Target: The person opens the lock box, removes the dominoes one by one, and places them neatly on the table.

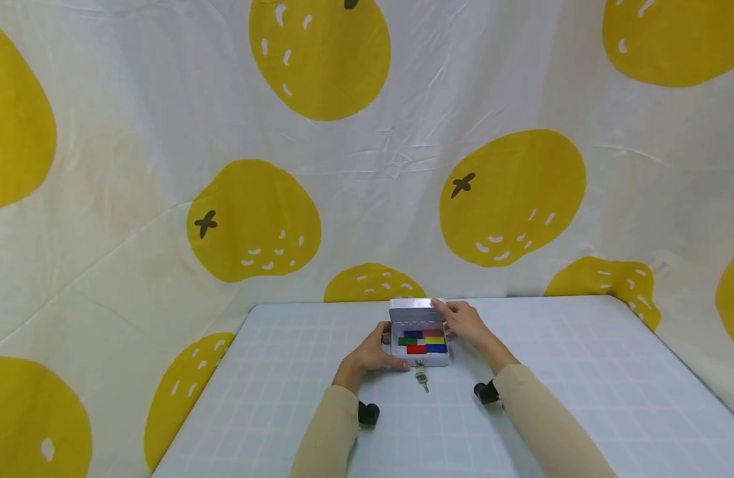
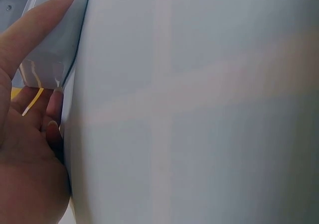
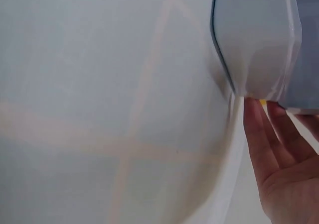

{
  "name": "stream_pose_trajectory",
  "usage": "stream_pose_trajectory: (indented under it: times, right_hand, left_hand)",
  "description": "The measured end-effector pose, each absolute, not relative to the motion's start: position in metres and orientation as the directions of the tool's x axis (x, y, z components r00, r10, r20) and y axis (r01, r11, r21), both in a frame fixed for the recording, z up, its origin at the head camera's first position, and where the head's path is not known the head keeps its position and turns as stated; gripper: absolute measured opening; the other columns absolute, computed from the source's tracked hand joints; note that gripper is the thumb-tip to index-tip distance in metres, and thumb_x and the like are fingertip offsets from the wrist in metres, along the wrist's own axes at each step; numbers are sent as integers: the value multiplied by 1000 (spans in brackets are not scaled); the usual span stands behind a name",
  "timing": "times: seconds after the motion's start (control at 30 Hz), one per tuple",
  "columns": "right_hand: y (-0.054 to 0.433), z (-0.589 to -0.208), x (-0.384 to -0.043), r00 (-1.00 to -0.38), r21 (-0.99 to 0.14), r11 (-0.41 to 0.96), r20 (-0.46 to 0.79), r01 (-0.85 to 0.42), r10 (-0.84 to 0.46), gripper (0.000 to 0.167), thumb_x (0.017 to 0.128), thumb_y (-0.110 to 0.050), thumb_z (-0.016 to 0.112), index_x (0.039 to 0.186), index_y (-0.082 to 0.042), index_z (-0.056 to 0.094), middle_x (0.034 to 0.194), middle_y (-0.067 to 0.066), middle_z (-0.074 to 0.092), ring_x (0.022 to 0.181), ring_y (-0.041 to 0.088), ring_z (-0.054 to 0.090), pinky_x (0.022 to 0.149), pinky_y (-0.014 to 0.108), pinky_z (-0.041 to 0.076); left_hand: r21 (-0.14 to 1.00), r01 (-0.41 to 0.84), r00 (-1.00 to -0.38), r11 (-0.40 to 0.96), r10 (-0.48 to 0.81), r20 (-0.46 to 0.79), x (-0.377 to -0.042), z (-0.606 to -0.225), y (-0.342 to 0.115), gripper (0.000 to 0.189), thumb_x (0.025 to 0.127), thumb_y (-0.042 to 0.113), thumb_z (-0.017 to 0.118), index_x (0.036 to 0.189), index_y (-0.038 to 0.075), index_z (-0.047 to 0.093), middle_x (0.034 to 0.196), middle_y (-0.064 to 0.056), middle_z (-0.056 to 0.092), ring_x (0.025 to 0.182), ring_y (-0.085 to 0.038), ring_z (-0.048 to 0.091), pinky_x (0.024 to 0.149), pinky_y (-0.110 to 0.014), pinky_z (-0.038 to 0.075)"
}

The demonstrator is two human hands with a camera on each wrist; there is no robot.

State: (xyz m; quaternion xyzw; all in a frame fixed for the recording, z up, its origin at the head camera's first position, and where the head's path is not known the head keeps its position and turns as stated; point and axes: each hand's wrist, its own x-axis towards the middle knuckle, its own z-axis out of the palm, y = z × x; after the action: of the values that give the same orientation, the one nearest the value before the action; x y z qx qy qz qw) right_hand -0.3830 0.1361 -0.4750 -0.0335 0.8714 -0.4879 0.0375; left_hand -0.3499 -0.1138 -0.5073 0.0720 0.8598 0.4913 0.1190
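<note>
A small white metal box [image 1: 432, 362], which looks like a cash box, stands on the table with its hinged lid [image 1: 411, 313] raised. Flat coloured blocks lie inside, among them a green block [image 1: 407, 341], a red block [image 1: 416, 349], a yellow block [image 1: 435, 340] and a blue block [image 1: 436, 348]. Keys [image 1: 422, 380] hang at the lock on its front. My left hand [image 1: 369, 353] grips the box's left side, thumb along the front wall and fingers round the far side. At the lid's right edge, my right hand [image 1: 464, 323] holds the lid with its fingertips.
The table [image 1: 307, 372] has a pale blue checked cover. Behind it hangs a white curtain [image 1: 378, 219] printed with yellow fruit. A black wrist camera [image 1: 368, 414] sits under the left sleeve, another wrist camera [image 1: 485, 392] beside the right one.
</note>
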Motion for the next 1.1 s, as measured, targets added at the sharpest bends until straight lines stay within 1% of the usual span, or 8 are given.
stream_pose_trajectory:
  times: [0.1, 0.27, 0.43, 0.53, 0.8, 1.0, 1.1]
  right_hand:
    - [136, -475, -383, -995, -860, 510, -33, -21, -96, 83, 97, -71, 47, 140, 0, 59, 114, 17, 66, 95, 28, 63, 78, 38, 60]
    - [137, -475, -386, -995, -861, 508, -44, -8, -90, 90, 97, -75, 39, 141, 2, 56, 113, 19, 65, 90, 26, 66, 77, 38, 60]
    - [135, -477, -388, -997, -853, 521, -54, 17, -56, 93, 97, -77, 35, 134, 4, 60, 109, 22, 66, 81, 25, 69, 73, 37, 60]
    - [134, -478, -389, -997, -851, 523, -66, 39, -32, 97, 95, -80, 33, 132, 5, 60, 109, 23, 66, 79, 25, 68, 69, 35, 60]
    - [132, -477, -388, -996, -854, 515, -88, 76, 1, 105, 90, -86, 28, 132, 5, 60, 111, 23, 65, 87, 28, 68, 67, 35, 59]
    - [129, -472, -383, -994, -858, 508, -102, 73, -29, 99, 96, -81, 28, 142, 4, 52, 117, 25, 61, 99, 33, 64, 72, 37, 60]
    - [129, -471, -379, -992, -858, 507, -119, 84, -37, 97, 97, -79, 26, 147, 2, 46, 118, 24, 59, 102, 34, 61, 76, 38, 59]
  left_hand:
    - [863, 9, -961, 506, 244, -133, -350, -508, -114, 99, 68, 25, 98, 149, 22, 41, 127, -3, 54, 118, -26, 48, 113, -52, 36]
    - [868, 20, -960, 497, 250, -122, -353, -508, -116, 97, 68, 23, 98, 148, 23, 42, 123, -1, 53, 116, -25, 47, 110, -50, 38]
    - [869, 26, -958, 494, 260, -119, -353, -509, -115, 98, 68, 22, 98, 148, 22, 41, 125, -1, 52, 117, -24, 47, 109, -50, 38]
    - [872, 22, -958, 488, 259, -121, -352, -510, -114, 99, 68, 23, 98, 148, 21, 40, 124, -3, 52, 117, -25, 47, 110, -51, 38]
    - [872, 22, -961, 488, 250, -116, -348, -508, -113, 98, 68, 24, 98, 148, 22, 41, 125, -2, 52, 117, -25, 48, 110, -52, 39]
    - [870, 15, -961, 493, 248, -123, -348, -507, -114, 97, 69, 26, 98, 148, 24, 41, 127, -1, 53, 117, -25, 48, 109, -50, 40]
    - [871, 13, -959, 492, 251, -128, -349, -508, -114, 97, 69, 26, 98, 148, 24, 41, 128, -1, 53, 117, -25, 48, 109, -50, 40]
